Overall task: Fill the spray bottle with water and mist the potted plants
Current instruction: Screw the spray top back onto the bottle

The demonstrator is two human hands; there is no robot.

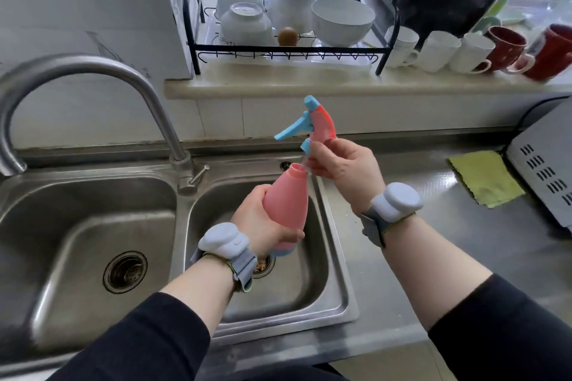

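Observation:
My left hand [263,223] grips the pink spray bottle body [289,198] around its lower half, tilted over the right sink basin [328,284]. The bottle's neck is uncovered. My right hand [343,164] holds the pink and blue spray head [315,122] just above and to the right of the neck, lifted off it. The head's blue trigger points left. The steel faucet [77,71] arches over the left basin [62,226], with no water visible.
A black dish rack [288,49] with white bowls stands on the ledge behind the sink. White and red mugs [464,49] line the ledge to the right. A yellow-green cloth [486,176] and a grey vented box [548,170] lie on the steel counter at right.

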